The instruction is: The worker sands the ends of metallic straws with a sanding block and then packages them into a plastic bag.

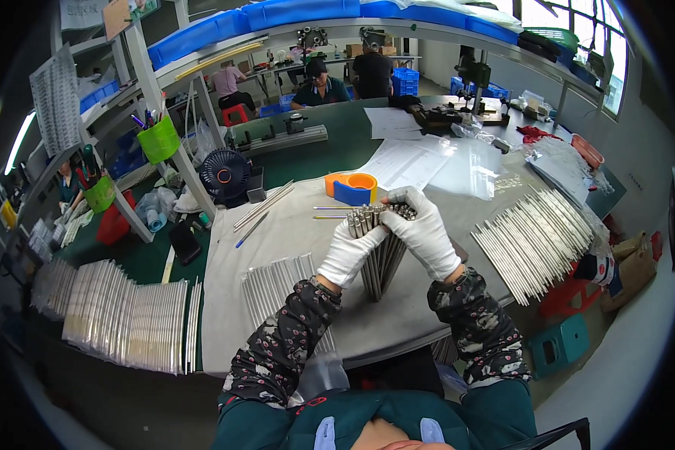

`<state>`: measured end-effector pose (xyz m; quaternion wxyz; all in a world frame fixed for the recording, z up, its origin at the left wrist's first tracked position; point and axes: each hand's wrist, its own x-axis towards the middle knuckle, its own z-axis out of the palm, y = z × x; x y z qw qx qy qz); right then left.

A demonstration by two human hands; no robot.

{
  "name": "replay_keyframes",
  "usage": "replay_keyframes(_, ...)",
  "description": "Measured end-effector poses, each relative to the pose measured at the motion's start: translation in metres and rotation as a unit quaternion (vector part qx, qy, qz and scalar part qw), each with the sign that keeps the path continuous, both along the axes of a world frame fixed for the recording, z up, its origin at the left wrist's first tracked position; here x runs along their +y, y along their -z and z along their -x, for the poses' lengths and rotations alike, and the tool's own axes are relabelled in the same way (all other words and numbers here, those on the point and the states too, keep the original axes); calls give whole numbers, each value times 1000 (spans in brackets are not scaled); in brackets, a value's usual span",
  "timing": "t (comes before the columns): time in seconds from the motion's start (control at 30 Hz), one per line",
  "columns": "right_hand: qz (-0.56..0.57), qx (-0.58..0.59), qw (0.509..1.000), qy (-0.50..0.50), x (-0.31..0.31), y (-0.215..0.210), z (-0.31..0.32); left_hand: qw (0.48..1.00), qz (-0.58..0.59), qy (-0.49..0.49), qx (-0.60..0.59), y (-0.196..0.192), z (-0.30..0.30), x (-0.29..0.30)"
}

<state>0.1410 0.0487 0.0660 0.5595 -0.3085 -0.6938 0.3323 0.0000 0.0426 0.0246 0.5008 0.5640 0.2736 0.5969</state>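
Note:
Both my hands wear white gloves and grip one bundle of thin metal rods [379,266], standing nearly upright over the grey table cover. My left hand [350,253] wraps round its left side just below the top ends. On the other side my right hand [421,232] is closed round the upper part, its fingers bent over the rod tops. Two or so loose rods [330,213] lie just beyond the bundle. An orange and blue ring-shaped object [361,182], perhaps tape rolls, sits behind them. Rods in clear plastic [277,283] lie by my left forearm.
Many bare rods [534,238] are spread at the right; bagged rods [127,319] fill the left. A small black fan [227,176], a blue pen [252,229], paper sheets [409,161] and plastic bags [469,169] lie around. A shelf frame [169,127] rises at left. Other people work beyond.

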Motion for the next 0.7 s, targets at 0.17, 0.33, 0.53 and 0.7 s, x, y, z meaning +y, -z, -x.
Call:
replay_keyframes(0.17, 34, -16, 999, 35, -5, -6, 4, 1000, 5, -3, -10, -3, -3, -2)
replay_keyframes(0.33, 4, -24, 1000, 20, -1, -1, 3, 999, 14, -14, 34, -4, -1, -4)
replay_keyframes(0.53, 26, 45, 999, -7, -2, -2, 4, 998, 11, -22, 57, -6, 0, -6)
replay_keyframes(0.7, -10, -6, 1000, -5, -3, -6, 6, 996, 11, -25, 85, -4, 3, -5)
